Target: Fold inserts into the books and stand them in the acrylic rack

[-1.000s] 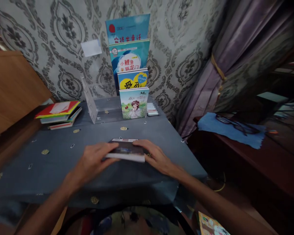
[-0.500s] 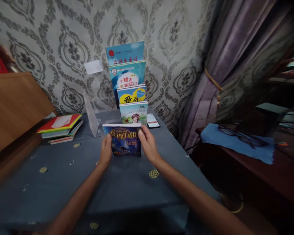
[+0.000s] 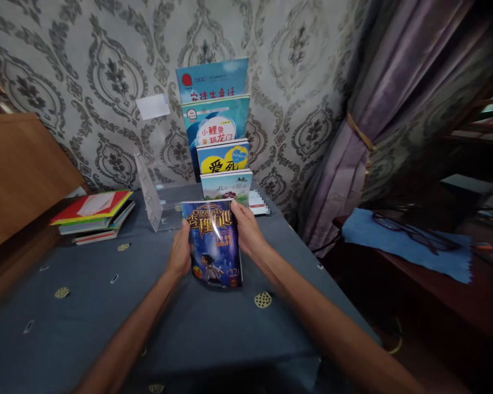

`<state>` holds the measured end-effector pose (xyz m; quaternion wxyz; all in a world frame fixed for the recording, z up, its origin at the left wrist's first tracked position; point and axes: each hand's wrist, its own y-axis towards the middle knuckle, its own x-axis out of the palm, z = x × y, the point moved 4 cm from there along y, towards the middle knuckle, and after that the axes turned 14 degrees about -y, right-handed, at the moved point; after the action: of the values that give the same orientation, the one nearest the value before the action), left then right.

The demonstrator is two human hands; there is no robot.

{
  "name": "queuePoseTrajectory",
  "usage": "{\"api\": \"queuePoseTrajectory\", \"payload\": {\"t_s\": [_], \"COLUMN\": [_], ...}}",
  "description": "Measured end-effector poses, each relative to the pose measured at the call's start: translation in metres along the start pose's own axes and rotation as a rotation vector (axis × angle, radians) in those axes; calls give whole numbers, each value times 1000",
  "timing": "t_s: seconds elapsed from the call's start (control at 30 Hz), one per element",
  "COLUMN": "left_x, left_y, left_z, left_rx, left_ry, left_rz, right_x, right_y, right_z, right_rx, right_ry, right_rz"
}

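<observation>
Blue book [image 3: 214, 244] stands upright, long axis vertical, gripped between left hand [image 3: 179, 253] and right hand [image 3: 246, 232], just before the rack [image 3: 158, 200]

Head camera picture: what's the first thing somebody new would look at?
Probably the dark blue book in the middle, cover toward the camera, gripped by the left hand and the right hand above the grey table. Just behind it, four colourful books rise in steps against the patterned wall. A stack of books lies at the table's left side.
</observation>
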<state>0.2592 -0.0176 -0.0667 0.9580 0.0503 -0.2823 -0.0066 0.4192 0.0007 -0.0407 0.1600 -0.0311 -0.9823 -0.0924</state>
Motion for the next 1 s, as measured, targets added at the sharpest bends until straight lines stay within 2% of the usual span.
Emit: {"api": "queuePoseTrajectory", "payload": {"t_s": [0.1,0.17,0.27,0.37,0.43,0.53,0.63,0.67,0.73,0.87,1.0], "left_x": [-8,-17,-32,-46,-47,-35,-11,-2,13,32,36], "left_y": [6,15,30,47,53,47,24,14,-7,-40,-50], "left_z": [3,5,11,22,27,27,20,17,7,-10,-22], "left_rx": [-70,-168,-323,-243,-138,29,252,315,359,389,414], "left_ry": [53,136,311,672,942,1315,1670,1737,1759,1764,1874], "left_rz": [48,76,-25,-122,-207,-325,-423,-456,-533,-628,-623], "right_x": [-7,-14,-22,-28,-33,-43,-53,-55,-58,-61,-65], "right_y": [5,3,-10,-26,-33,-33,-29,-28,-26,-24,-23], "right_z": [10,16,23,30,36,40,36,34,30,33,43], "right_rx": [100,157,248,284,234,99,-12,-60,-155,-190,-126], "right_ry": [-21,-59,-133,-264,-484,-825,-991,-1055,-1156,-1086,-939], "right_rz": [-20,-50,-154,-327,-399,-352,-258,-233,-201,-155,-129]}}
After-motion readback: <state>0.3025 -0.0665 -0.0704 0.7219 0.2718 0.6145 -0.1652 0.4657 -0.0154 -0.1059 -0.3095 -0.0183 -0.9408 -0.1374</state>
